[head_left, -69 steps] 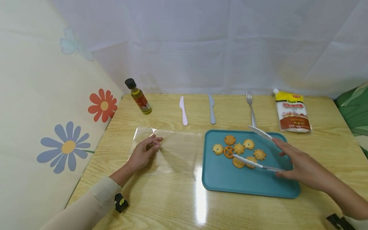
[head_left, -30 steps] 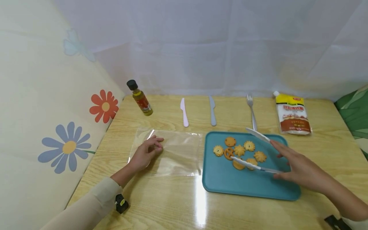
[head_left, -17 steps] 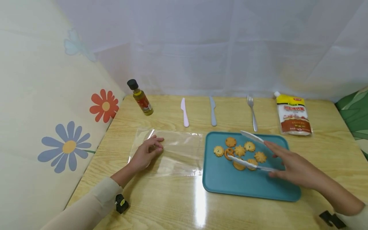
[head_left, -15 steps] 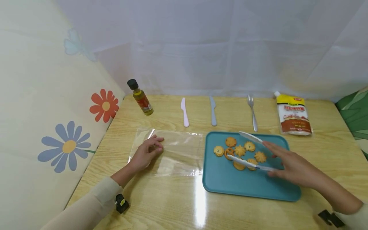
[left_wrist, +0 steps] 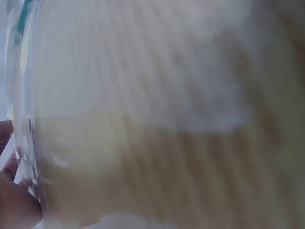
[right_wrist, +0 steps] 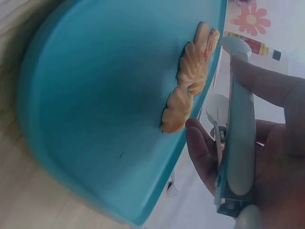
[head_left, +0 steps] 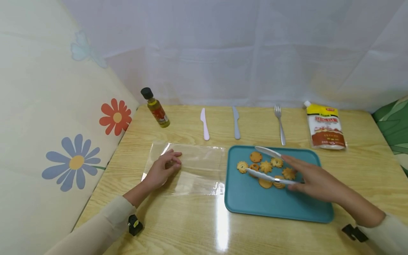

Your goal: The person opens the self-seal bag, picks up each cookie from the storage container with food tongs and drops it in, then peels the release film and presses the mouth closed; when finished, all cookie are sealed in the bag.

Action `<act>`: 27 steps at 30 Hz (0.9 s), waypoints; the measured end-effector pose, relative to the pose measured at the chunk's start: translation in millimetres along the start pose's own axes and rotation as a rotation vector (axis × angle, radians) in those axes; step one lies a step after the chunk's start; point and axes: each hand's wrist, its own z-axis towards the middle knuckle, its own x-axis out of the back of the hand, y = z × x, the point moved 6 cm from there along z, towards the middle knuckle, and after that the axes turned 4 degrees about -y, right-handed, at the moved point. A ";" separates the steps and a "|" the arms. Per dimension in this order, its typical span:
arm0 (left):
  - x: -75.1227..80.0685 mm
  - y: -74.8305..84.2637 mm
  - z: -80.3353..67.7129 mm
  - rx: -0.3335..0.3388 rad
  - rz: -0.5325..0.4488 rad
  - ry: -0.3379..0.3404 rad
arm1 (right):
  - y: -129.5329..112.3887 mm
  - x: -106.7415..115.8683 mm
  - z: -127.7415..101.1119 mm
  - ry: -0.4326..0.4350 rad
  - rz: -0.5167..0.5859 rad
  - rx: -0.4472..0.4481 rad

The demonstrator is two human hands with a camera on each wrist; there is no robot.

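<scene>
My left hand (head_left: pixel 162 170) is at the left part of a clear plastic bag (head_left: pixel 200 163) on the table, its curled fingers and thumb on the film. In the left wrist view, the bag's shiny folds run close beside the fingers (left_wrist: pixel 16 205). My right hand (head_left: pixel 315 182) holds tongs (head_left: pixel 267 152) by their two arms, which stand apart above the blue tray (head_left: pixel 274 209). Several cookies (head_left: pixel 266 166) lie grouped on the tray. The tongs' nearer tip is beside a round scalloped cookie (head_left: pixel 242 167) at the left; a pretzel-shaped cookie (head_left: pixel 254 166) is partly hidden behind that arm.
Behind the bag stands a dark-capped bottle of yellowish liquid (head_left: pixel 158 113). Along the back lie a pink knife (head_left: pixel 205 124), a grey knife (head_left: pixel 236 123), a fork (head_left: pixel 280 125) and a spouted pouch (head_left: pixel 326 127). A white cloth (head_left: pixel 204 53) hangs behind the table.
My right hand has moved left with the tongs, so their tips are now farther left over the cookies. The left hand stays in nearly the same place on the bag.
</scene>
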 end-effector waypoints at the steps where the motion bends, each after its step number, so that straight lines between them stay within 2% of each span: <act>1: 0.0 0.6 0.4 -0.002 0.024 0.000 | -0.9 0.0 1.0 -0.001 -0.002 0.000; 9: 0.4 9.8 3.0 0.030 0.195 -0.047 | -5.9 -1.0 5.8 -0.007 0.011 0.002; 14: -2.3 22.8 5.5 -0.016 0.238 -0.031 | -5.5 -1.3 7.3 -0.011 0.005 -0.006; 17: -11.1 34.8 9.2 -0.072 0.221 -0.027 | -5.9 -0.3 6.8 -0.012 0.002 -0.002; 22: -37.0 51.0 19.7 -0.148 0.197 -0.102 | -6.6 0.8 6.2 -0.008 0.009 0.013; 27: -55.5 52.0 27.1 -0.116 0.167 -0.152 | -7.0 0.1 6.9 -0.005 0.018 0.022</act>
